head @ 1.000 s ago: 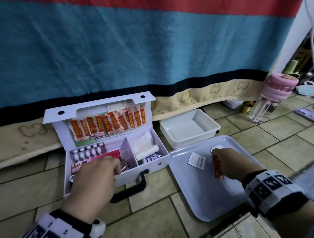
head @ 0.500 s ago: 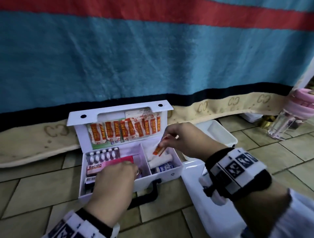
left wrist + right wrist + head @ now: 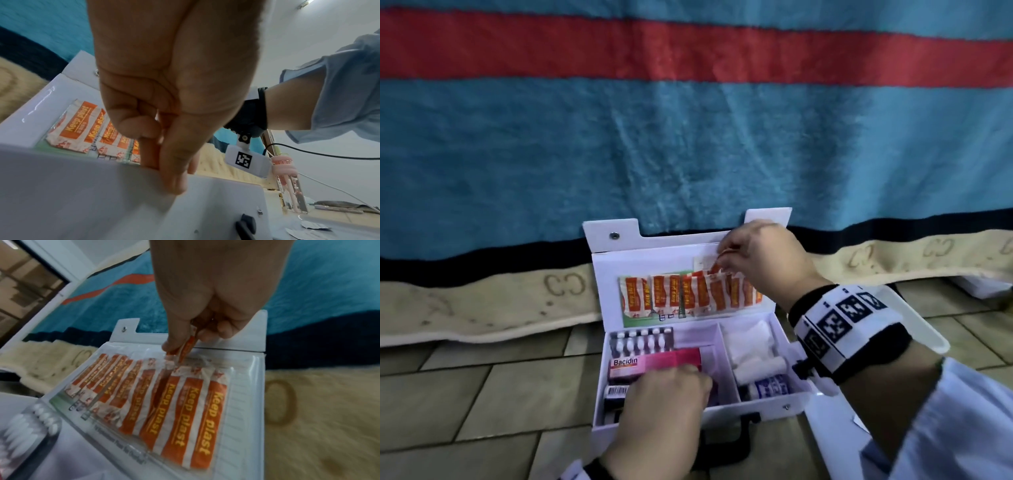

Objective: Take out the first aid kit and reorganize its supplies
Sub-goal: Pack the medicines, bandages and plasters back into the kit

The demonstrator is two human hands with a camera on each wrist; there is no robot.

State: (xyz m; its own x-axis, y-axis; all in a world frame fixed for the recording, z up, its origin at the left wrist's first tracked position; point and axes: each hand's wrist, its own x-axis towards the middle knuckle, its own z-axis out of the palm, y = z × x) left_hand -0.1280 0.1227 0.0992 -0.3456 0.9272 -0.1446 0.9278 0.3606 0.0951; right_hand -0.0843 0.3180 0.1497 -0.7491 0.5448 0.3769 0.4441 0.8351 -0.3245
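Left hand [image 3: 661,407] over the first aid kit [image 3: 774,404] front compartment, contents beneath hidden; small print illegible.

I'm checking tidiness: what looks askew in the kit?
The plasters in the lid pocket overlap unevenly and lean at different angles. The right hand pinches one more plaster at the pocket's top. Nothing looks spilled or damaged.

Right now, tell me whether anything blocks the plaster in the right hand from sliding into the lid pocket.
Nothing visible blocks it. The right hand pinches the plaster at the top opening of the clear lid pocket; the Keep plast plasters already inside lie lower. The left hand grips the kit's front wall.
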